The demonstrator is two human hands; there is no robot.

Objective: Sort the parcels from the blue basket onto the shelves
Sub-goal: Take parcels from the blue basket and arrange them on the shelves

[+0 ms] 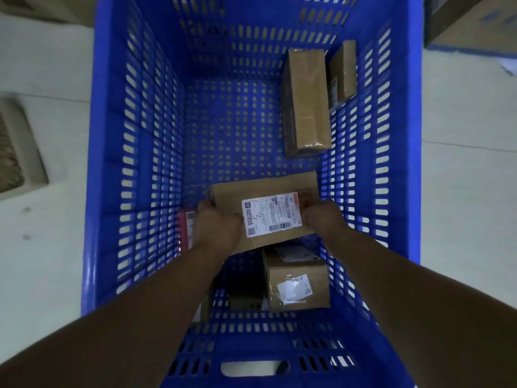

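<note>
I look straight down into a deep blue slatted basket (112, 169). Both arms reach inside it. My left hand (216, 224) grips the left end of a flat brown parcel (235, 197) with a white shipping label, and my right hand (323, 219) grips its right end. Below that parcel a brown box (298, 284) with a small white label lies on the basket floor. A tall brown box (306, 99) stands at the far right, with a thinner brown box (342, 74) leaning on the wall beside it. A pink-red packet (187, 229) leans against the left wall.
Pale floor tiles surround the basket. A beige slatted crate (16, 152) sits on the floor at the left. Cardboard boxes (470, 21) stand at the upper right, outside the basket. A hand slot (249, 368) is cut in the near wall.
</note>
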